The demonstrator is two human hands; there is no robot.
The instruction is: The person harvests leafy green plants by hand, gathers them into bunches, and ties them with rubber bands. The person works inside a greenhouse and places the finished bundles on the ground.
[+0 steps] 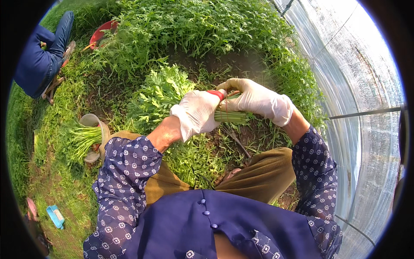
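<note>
Both hands wear thin white gloves. My left hand (pixel 201 111) is closed around a bunch of leafy greens (pixel 166 85), whose leaves spread out to the left and whose cut stems (pixel 231 116) stick out to the right. Red material shows at my left thumb. Against the stems, my right hand (pixel 247 98) pinches a thin reddish band (pixel 226 103) that runs across them; the fingertips of both hands nearly meet. What lies under the palms is hidden.
Tall leafy plants (pixel 207 26) grow ahead. Plastic sheeting (pixel 365 81) rises at the right. At the left are a pale bucket (pixel 105 129) with cut greens, a red basin (pixel 100 32), a seated person (pixel 38 64) and a blue plastic container (pixel 55 217).
</note>
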